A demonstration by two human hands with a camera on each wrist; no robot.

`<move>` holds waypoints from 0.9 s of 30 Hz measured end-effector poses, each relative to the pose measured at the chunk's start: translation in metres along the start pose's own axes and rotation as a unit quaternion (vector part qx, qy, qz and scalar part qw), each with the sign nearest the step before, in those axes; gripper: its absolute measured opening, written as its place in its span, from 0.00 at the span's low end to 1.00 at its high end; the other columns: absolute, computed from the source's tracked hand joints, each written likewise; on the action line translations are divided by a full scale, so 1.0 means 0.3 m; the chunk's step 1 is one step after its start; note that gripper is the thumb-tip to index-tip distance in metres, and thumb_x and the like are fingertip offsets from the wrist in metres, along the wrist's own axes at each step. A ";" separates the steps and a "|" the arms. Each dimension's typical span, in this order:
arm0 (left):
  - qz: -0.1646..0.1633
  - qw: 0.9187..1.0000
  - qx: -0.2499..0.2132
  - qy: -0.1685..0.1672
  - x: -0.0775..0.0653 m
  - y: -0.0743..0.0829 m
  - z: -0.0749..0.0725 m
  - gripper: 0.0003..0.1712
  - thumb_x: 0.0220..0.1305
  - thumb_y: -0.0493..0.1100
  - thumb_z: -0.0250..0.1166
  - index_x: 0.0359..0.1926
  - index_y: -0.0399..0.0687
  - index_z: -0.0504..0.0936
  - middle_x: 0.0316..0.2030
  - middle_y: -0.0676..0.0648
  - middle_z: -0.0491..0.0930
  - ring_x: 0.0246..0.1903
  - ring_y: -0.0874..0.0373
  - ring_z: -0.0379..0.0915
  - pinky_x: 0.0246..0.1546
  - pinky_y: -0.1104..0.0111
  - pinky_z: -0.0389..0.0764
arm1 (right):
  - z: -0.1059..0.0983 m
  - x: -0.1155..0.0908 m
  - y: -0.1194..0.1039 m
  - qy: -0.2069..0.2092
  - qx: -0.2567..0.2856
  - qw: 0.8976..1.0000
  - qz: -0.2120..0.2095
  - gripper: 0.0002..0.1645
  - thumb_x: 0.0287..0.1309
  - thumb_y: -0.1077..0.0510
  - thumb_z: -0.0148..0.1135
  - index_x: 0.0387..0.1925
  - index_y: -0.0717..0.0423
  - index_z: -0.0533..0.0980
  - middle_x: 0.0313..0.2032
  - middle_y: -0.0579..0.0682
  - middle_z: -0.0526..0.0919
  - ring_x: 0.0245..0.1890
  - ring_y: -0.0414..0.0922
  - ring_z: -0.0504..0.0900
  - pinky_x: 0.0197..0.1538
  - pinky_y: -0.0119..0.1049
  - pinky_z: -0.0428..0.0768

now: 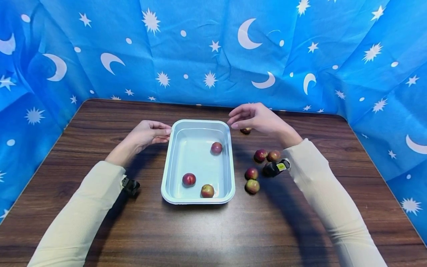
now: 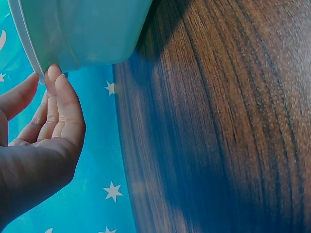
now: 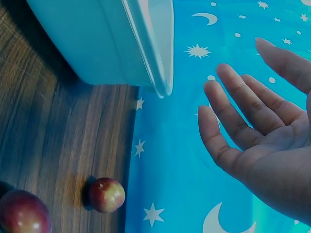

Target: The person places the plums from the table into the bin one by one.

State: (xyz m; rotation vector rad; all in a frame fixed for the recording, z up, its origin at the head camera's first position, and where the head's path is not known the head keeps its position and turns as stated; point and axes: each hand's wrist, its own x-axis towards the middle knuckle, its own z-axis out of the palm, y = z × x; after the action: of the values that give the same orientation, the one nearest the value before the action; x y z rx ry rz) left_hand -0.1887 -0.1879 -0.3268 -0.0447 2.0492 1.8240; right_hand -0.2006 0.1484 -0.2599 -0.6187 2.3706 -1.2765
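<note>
A white plastic tub stands on the table with three red and yellow-green plums in it, one plum at the right wall and two nearer the front. My left hand pinches the tub's left rim near the far corner; in the left wrist view its thumb and fingertips meet at the rim. By the far right corner my right hand hovers, holding nothing. Its fingers look relaxed and spread in the right wrist view, apart from the tub wall. Below that hand lies a plum.
Right of the tub, several plums lie on the dark wooden table, among them a greenish plum and a dark red plum. A blue curtain with moons and stars hangs behind the table and along its sides.
</note>
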 end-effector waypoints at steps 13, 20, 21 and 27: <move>-0.001 1.000 0.000 0.002 -0.003 0.002 -0.003 0.20 0.64 0.34 0.56 0.53 0.23 0.67 0.28 0.50 0.79 0.28 0.62 0.78 0.45 0.64 0.79 | -0.043 -0.029 0.021 0.010 0.011 1.000 -0.011 0.20 0.56 0.55 0.63 0.50 0.57 0.73 0.43 0.51 0.81 0.42 0.47 0.79 0.46 0.39 0.79; 0.001 1.000 0.001 0.000 0.001 -0.003 -0.004 0.20 0.64 0.33 0.56 0.53 0.23 0.67 0.28 0.50 0.79 0.28 0.62 0.78 0.46 0.63 0.78 | -0.066 -0.049 0.044 0.021 0.016 1.000 -0.004 0.20 0.55 0.54 0.63 0.49 0.56 0.73 0.43 0.53 0.81 0.47 0.44 0.77 0.53 0.42 0.74; 0.001 1.000 0.000 0.000 0.001 -0.003 -0.003 0.20 0.64 0.33 0.56 0.53 0.23 0.67 0.28 0.50 0.79 0.28 0.62 0.78 0.46 0.63 0.78 | -0.069 -0.053 0.048 0.023 0.016 1.000 -0.004 0.21 0.55 0.55 0.64 0.50 0.57 0.73 0.44 0.54 0.81 0.48 0.44 0.77 0.54 0.42 0.73; 0.000 1.000 -0.005 -0.001 0.000 -0.003 -0.001 0.20 0.64 0.33 0.56 0.53 0.23 0.67 0.28 0.50 0.80 0.28 0.62 0.78 0.46 0.63 0.78 | -0.086 -0.081 0.066 0.041 0.007 0.999 0.006 0.21 0.55 0.55 0.63 0.50 0.58 0.73 0.43 0.55 0.81 0.45 0.44 0.79 0.51 0.36 0.75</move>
State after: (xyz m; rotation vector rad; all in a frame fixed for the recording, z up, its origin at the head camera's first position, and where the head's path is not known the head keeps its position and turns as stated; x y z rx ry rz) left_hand -0.1885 -0.1882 -0.3277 -0.0461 2.0385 1.8347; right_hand -0.1976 0.1887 -0.2605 -0.5560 2.4259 -1.3356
